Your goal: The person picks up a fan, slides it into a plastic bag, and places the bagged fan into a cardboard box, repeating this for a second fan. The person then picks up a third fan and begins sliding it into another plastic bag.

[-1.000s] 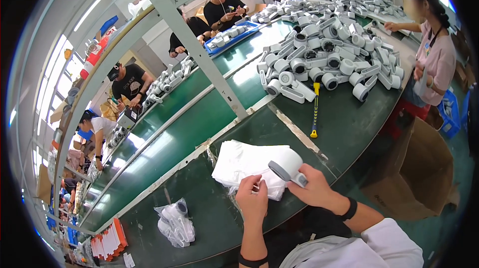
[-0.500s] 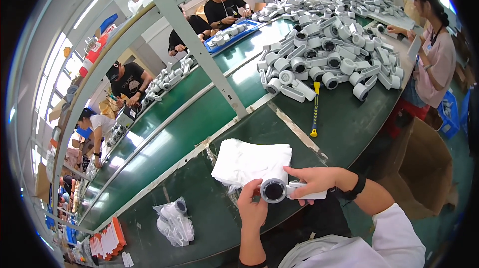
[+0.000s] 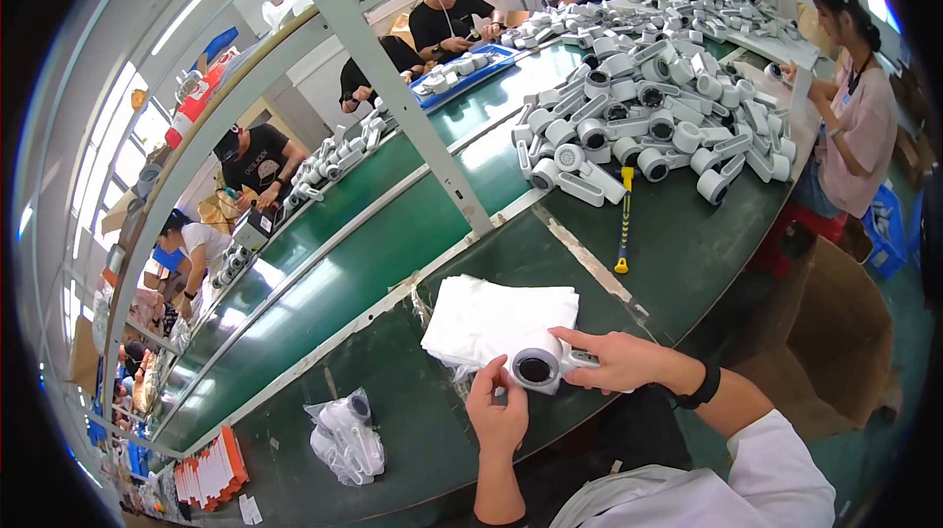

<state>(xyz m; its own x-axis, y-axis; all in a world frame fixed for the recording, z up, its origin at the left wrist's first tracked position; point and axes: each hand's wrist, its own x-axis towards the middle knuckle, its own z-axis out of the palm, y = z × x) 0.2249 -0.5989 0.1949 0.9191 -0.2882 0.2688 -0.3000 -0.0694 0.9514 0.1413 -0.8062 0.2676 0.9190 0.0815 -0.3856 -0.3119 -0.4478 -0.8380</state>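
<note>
Holds white-and-grey device (image 3: 535, 368) over near edge of white stack (image 3: 496, 317), with dark round end turned toward near side. Grips its handle, at right, with right hand (image 3: 614, 361). Touches left rim of round end with left hand (image 3: 498, 415); cannot tell if clasped or only touched. Left on green table (image 3: 422, 420): bagged device (image 3: 347, 438). Farther off, to right: yellow-and-dark tool (image 3: 624, 223), just beside heap of similar devices (image 3: 658, 115).
</note>
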